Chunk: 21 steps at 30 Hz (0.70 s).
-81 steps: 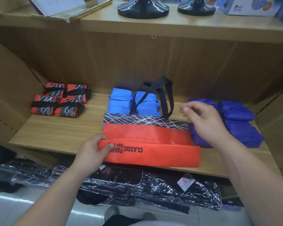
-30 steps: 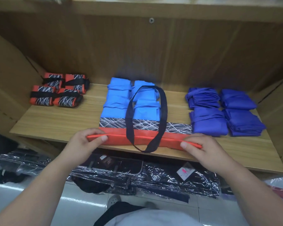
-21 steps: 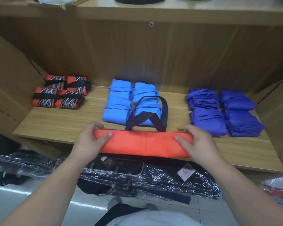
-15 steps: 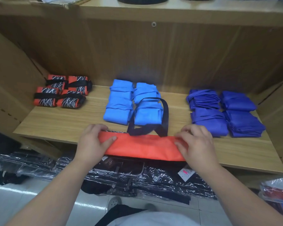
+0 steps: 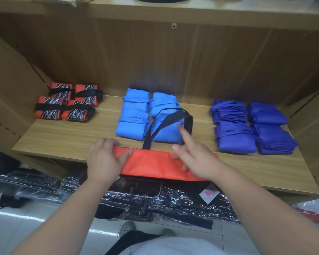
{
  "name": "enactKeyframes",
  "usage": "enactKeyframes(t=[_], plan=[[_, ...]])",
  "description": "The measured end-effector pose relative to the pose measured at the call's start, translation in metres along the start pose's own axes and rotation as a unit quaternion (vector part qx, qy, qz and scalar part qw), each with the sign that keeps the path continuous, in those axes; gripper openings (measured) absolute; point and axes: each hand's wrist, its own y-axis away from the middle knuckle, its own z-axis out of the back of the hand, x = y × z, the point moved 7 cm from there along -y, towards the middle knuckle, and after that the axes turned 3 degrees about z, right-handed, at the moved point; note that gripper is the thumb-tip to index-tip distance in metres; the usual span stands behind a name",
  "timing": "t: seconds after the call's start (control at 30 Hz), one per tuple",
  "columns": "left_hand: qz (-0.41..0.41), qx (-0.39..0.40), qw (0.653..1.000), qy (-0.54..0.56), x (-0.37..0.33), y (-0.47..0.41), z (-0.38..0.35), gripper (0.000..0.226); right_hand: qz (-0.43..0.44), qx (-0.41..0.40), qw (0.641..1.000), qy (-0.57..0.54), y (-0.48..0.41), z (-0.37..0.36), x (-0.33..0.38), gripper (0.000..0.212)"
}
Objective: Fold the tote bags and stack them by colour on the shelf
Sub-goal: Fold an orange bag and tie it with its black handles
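Head view: orange tote bag (image 5: 151, 164), folded narrower, lies along the front edge of the shelf (image 5: 63, 137); the left hand (image 5: 105, 159) pinches its left end, the right hand (image 5: 197, 161) has slid inward, fingers loose, toward the black handles (image 5: 166, 122), probably to tie them next.

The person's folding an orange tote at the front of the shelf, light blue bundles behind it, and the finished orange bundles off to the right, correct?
Not quite. In the head view the finished orange bundles lie off to the left, not the right. The rest holds: the orange tote is at the front of the shelf, with light blue bundles behind it.
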Motion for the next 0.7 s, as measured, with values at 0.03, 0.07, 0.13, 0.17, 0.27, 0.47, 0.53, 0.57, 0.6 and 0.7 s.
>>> enactKeyframes(t=[0.03, 0.07, 0.13, 0.17, 0.27, 0.47, 0.53, 0.57, 0.6, 0.7], plan=[[0.018, -0.016, 1.000, -0.005, 0.003, 0.004, 0.003, 0.053, -0.053, -0.022, 0.990, -0.125, -0.004, 0.005, -0.011, 0.052], [0.032, -0.026, 0.999, -0.012, 0.006, 0.009, 0.005, 0.061, -0.099, -0.038, 0.967, -0.233, -0.006, 0.009, -0.019, 0.043], [0.047, -0.027, 0.998, -0.023, 0.010, 0.017, 0.008, 0.074, -0.147, -0.056, 0.922, -0.353, -0.010, 0.016, -0.028, 0.037], [0.049, -0.024, 0.998, -0.022, 0.011, 0.020, 0.008, 0.078, -0.152, -0.062, 0.911, -0.378, -0.011, 0.017, -0.029, 0.034], [0.067, -0.028, 0.997, 0.006, 0.015, 0.030, 0.012, 0.076, -0.143, -0.110, 0.900, -0.397, -0.011, 0.017, -0.035, 0.021], [0.233, 0.013, 0.939, 0.254, 0.017, 0.047, 0.004, 0.046, -0.049, -0.119, 0.932, -0.338, -0.002, 0.015, -0.028, 0.042], [0.297, -0.004, 0.883, 0.364, 0.017, 0.050, 0.004, 0.036, -0.042, -0.101, 0.944, -0.312, -0.002, 0.013, -0.024, 0.041], [0.319, -0.010, 0.848, 0.422, 0.015, 0.051, 0.004, 0.036, -0.047, -0.104, 0.943, -0.313, -0.002, 0.013, -0.023, 0.031], [0.333, -0.013, 0.813, 0.478, 0.012, 0.051, 0.004, 0.039, -0.054, -0.121, 0.937, -0.324, -0.002, 0.015, -0.023, 0.019], [0.347, -0.009, 0.735, 0.582, -0.002, 0.049, 0.008, 0.051, -0.050, -0.191, 0.921, -0.336, 0.005, 0.022, -0.032, 0.015]])
